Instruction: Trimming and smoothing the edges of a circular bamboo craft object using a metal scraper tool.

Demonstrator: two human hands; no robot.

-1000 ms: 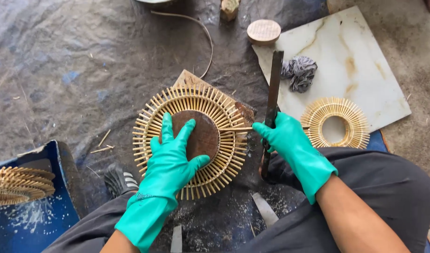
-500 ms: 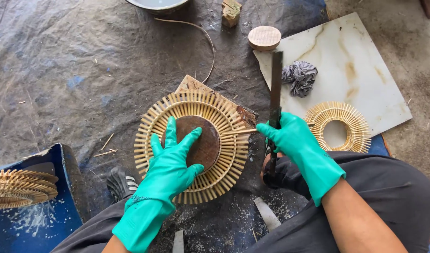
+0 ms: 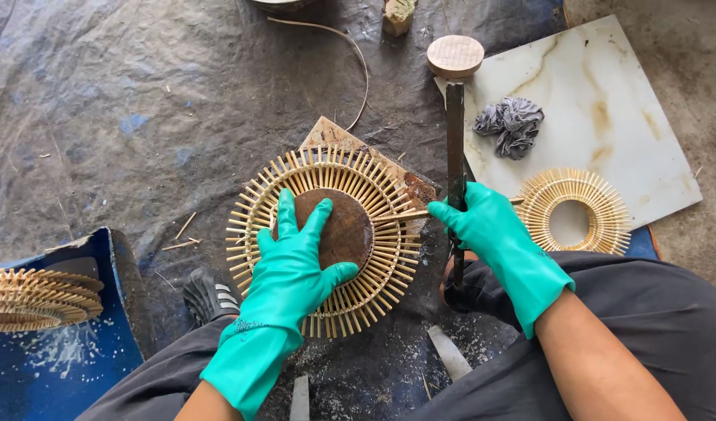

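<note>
Head view: left hand [image 3: 295, 261] is pressing flat, fingers spread, on the centre-frame bamboo ring [image 3: 327, 238]; right hand [image 3: 494, 238] is gripping a dark blade [image 3: 454, 148], now nearly upright instead of tilted.

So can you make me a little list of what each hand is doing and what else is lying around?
left hand: pressed flat on the brown disc of the round stick ring
right hand: gripping a long dark tool, blade pointing away
tile: holds a grey rag and a smaller stick ring
far left: more stick rings on a blue board
ground: dark plastic sheet
</note>
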